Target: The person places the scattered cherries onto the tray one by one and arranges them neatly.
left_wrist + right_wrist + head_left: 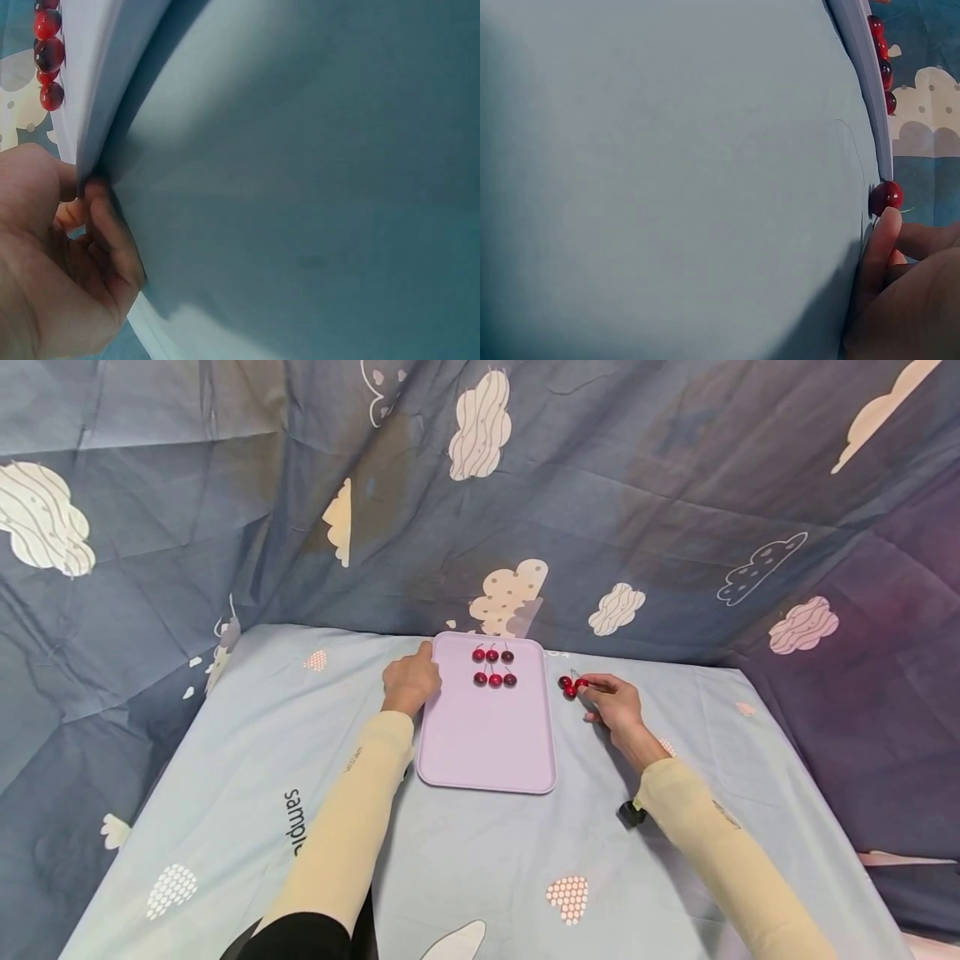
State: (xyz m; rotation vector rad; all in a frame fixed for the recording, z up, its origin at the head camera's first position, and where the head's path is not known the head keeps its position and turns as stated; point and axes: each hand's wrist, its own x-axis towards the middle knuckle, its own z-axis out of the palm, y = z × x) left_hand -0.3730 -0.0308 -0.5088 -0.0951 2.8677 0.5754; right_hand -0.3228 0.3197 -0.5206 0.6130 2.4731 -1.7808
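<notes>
Cherries (571, 692) beside the tray (487, 743): picking up, I judge. My right hand (615, 703) pinches one, exact hold unclear; left hand (411, 682) grips the tray. Next calls for gentle lifting.

Cloth-covered table (480, 852) before me (pale blue, with printed hearts (567, 899)), lilac tray (486, 743) lying near the middle of its far edge, small cluster of cherries (571, 692) just beside the tray, toward the far right corner.
</notes>
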